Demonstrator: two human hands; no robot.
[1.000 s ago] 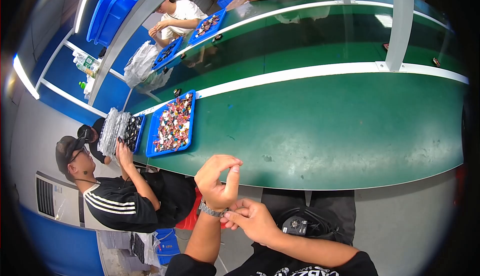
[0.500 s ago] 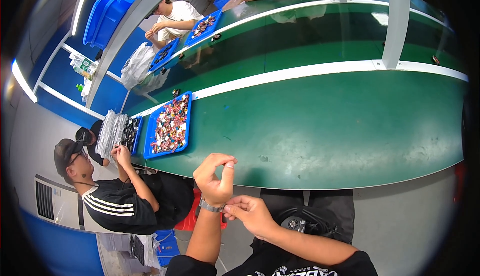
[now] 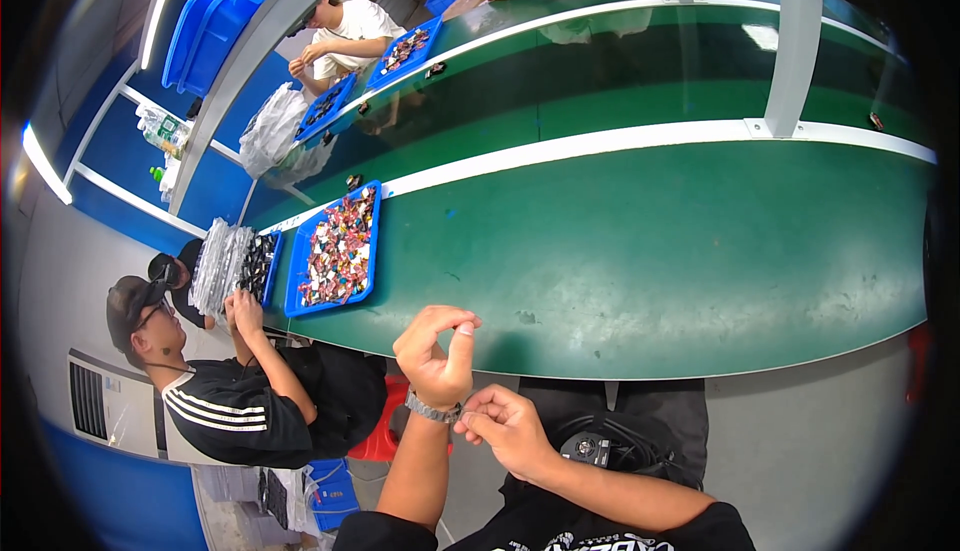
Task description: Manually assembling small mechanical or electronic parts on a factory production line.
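Note:
My left hand (image 3: 436, 353) is raised just in front of the near edge of the green table (image 3: 650, 251). Its fingers are curled, with the thumb and forefinger tips touching and nothing visible between them. A metal wristwatch (image 3: 432, 409) sits on that wrist. My right hand (image 3: 510, 431) is right beside it, its fingertips pinched on the watch's band. Both forearms come up from the lower edge.
A blue tray (image 3: 335, 251) of several small colourful pieces lies on the table to the left. Beside it a seated person in black (image 3: 220, 391) handles another tray (image 3: 258, 266) and clear bags (image 3: 215, 266). Other people work at the far side. A white post (image 3: 795, 41) stands on the right.
My left hand's fingers have curled in until forefinger and thumb meet. My right hand has stayed at the watch on the left wrist.

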